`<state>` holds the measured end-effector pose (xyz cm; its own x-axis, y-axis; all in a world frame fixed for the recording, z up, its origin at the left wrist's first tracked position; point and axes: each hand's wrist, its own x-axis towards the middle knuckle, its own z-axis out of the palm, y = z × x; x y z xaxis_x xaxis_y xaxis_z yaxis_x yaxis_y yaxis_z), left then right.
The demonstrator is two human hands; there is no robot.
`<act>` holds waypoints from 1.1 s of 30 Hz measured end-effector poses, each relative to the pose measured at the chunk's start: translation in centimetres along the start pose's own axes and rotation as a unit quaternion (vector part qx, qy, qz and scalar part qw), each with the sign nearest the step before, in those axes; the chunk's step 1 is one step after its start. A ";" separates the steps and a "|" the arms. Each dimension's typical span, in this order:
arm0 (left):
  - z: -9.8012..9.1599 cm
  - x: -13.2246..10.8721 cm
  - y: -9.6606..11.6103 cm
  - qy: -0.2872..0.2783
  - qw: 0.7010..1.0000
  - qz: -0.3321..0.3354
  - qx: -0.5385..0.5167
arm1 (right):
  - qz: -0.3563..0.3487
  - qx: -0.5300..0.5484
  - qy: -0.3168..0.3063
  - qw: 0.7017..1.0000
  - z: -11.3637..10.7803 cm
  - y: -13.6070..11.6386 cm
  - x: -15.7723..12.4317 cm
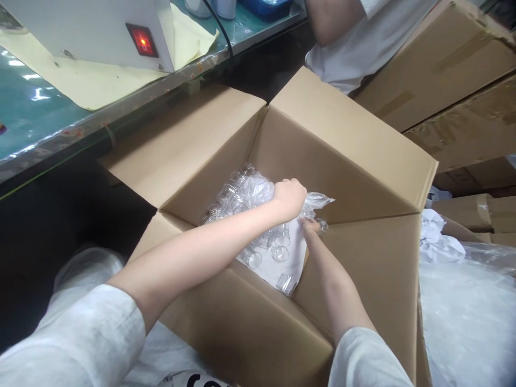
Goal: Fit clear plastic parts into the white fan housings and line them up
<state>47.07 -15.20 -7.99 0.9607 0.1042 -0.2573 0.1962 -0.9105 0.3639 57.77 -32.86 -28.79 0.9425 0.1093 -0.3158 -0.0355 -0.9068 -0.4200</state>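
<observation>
Carton (pixel 363 258) between green bench (pixel 24 110) and stacked boxes (pixel 447 64) | left hand (pixel 290 200): fingers clenched on clear film (pixel 258 189) | right hand (pixel 311 226): fingers, can't tell

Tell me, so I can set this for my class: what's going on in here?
A person has both bare hands inside an open brown cardboard box. The left hand is closed on a crumpled clear plastic bag; the right hand is close beside it, its grip partly hidden. Small clear cup-shaped pieces are heaped inside, a few lying apart on a white sheet. Beyond the box is another person in a white shirt.
</observation>
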 end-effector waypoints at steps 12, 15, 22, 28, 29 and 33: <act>0.4 0.0 -0.4 -0.030 0.999 -0.010 -0.016 | -0.185 -0.006 0.000 0.983 -5.6 -5.4 -2.1; 0.8 0.1 -0.5 -0.017 1.000 -0.010 -0.023 | -0.254 0.008 0.017 0.967 -9.0 -7.5 -3.5; -0.3 -0.2 -0.1 0.070 0.996 0.036 -0.048 | -0.337 0.053 -0.037 0.939 -12.8 -10.8 -4.6; -0.8 -0.6 -0.3 0.072 0.994 0.035 -0.078 | -0.225 -0.076 -0.074 0.969 -10.3 -5.4 -1.5; -0.7 -0.5 -0.3 0.069 0.993 0.032 -0.088 | -0.202 -0.114 -0.082 0.969 -9.4 -3.8 -1.3; -0.3 -0.1 -0.3 0.050 0.989 0.033 -0.136 | -0.140 -0.242 -0.092 0.956 -5.8 2.3 -1.7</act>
<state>46.95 -14.77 -7.79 0.9851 0.0993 -0.1402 0.1648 -0.7770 0.6075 58.06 -37.47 -24.29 0.8163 0.4042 -0.4126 0.4090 -0.9089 -0.0813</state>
